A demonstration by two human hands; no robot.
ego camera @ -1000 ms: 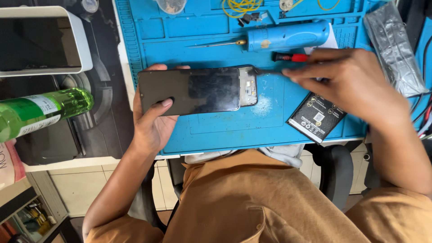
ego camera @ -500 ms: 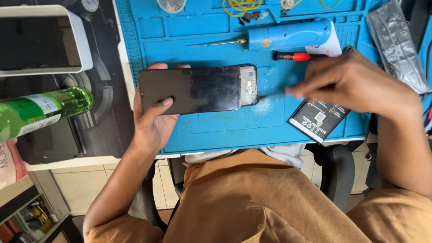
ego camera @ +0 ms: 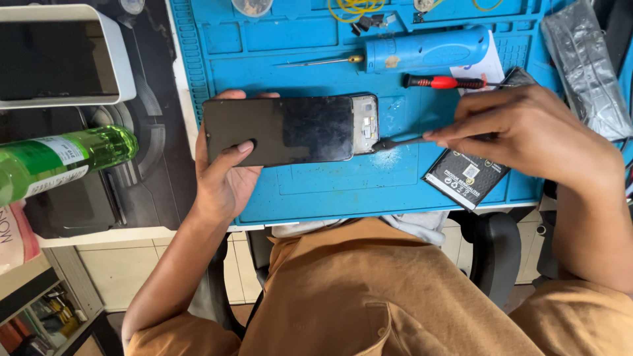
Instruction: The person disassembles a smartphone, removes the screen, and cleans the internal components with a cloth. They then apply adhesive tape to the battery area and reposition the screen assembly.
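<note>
Left hand: the left hand [ego camera: 224, 175] grips the phone [ego camera: 280, 130] from its left end, thumb pressed on the dark screen, fingers curled behind the far edge
Phone: lies lengthwise over the left part of the blue work mat [ego camera: 395, 178], screen up; at its right end the glass stops short and a pale strip of inner frame shows
Right hand: the right hand [ego camera: 527, 135] is closed in a pinch on a thin metal pry tool [ego camera: 402, 142], holding its right end
Pry tool: runs leftwards from the fingers, its tip touching the phone's right end at the near corner, by the exposed frame
Battery: a flat black battery [ego camera: 465, 178] lies on the mat just near of the right hand, partly under it
Screwdrivers: a red-handled screwdriver [ego camera: 445, 82] lies just beyond the right hand; farther off lies a blue electric screwdriver [ego camera: 428, 49], bit pointing left
Left of the mat: a green glass bottle [ego camera: 62, 158] on its side and a white-framed device [ego camera: 59, 59] with a dark screen, both well apart from the hands
</note>
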